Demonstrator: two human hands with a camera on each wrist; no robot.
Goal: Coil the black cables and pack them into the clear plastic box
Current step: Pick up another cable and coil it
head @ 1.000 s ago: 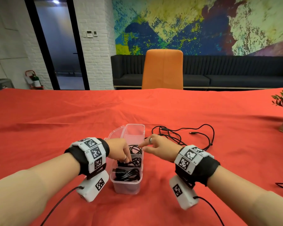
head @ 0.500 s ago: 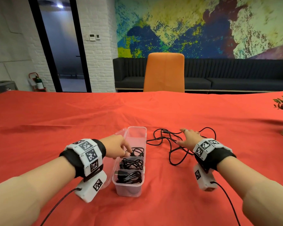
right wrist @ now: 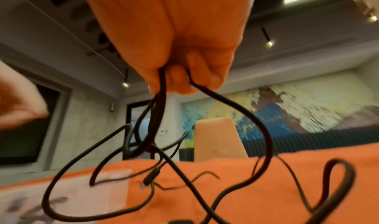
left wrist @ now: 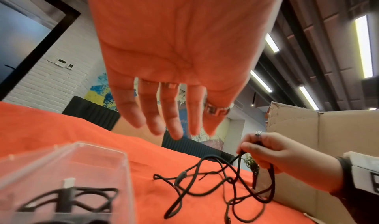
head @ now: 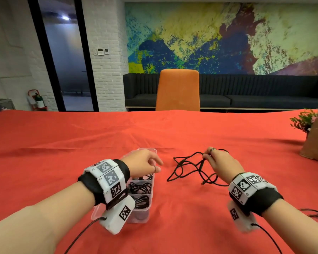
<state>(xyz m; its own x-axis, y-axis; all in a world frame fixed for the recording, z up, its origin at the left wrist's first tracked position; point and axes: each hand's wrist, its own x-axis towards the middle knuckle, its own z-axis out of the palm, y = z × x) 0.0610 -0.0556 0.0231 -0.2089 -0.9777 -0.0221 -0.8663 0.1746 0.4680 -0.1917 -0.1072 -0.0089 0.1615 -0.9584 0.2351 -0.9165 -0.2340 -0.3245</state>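
Currently right hand (head: 221, 165) pinches loose black cable (head: 189, 167), lifting part off counter (head: 191, 217); left hand (head: 142, 163) fingers relaxed, empty, above clear plastic box (head: 136, 215).

A loose black cable (head: 191, 167) sprawls in tangled loops on the red cloth, one part lifted off it. Just left stands the clear plastic box (head: 143, 204), long and narrow, its compartments holding coiled black cables (head: 140, 187).
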